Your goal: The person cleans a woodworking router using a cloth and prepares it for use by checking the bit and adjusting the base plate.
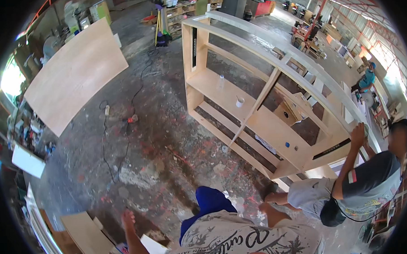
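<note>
My left hand [128, 216] hangs over the floor at the lower left, fingers loosely apart with nothing visible in them. On the right, my right hand [265, 208] is low beside my shirt, near the bent leg of another person; its fingers are too unclear to read. Before me stands a large unfinished wooden cabinet frame [268, 124], apart from both hands. Its long shelf bears a clear bottle [221, 82], a white cup [240, 101] and a small blue object [287, 144]. The co-worker [371, 175] has hands on the frame's right end, at a pale upper edge.
A large plywood sheet [78, 77] leans at the left. Black cords [104, 148] and a red-and-black item [132, 119] lie on the stained concrete floor [155, 151]. Brooms [160, 32] stand at the back. Boards [86, 234] lie lower left. Another person [367, 78] is far right.
</note>
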Demonstrator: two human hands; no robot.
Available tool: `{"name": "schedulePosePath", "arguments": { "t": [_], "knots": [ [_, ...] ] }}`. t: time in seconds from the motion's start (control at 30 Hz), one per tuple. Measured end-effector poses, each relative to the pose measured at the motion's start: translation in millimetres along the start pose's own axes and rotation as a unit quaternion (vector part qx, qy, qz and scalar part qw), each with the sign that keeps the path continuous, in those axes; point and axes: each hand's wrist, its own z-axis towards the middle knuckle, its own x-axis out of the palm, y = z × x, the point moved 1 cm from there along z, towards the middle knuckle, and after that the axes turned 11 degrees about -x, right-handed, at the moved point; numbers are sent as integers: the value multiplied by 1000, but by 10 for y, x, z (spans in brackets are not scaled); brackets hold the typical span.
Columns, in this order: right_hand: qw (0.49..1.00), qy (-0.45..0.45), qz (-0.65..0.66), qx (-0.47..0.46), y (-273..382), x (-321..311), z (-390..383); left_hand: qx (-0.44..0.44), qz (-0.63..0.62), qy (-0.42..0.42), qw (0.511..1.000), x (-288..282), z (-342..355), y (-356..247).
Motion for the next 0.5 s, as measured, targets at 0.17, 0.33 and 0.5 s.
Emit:
{"name": "schedulePosePath", "arguments": {
  "t": [0.17, 0.33, 0.5],
  "knots": [
    [972, 71, 210, 72, -179, -881, 734, 235, 171, -40, 956, 2092, 1149, -2755],
    [954, 26, 297, 31, -367, -3179, 2739, 353, 369, 94, 855, 3182, 2395, -3829],
    [929, -332, 160, 11, -1575, -6385, 4754, -101, 342, 322, 877, 3584, 3282, -3869]
  ]
}}
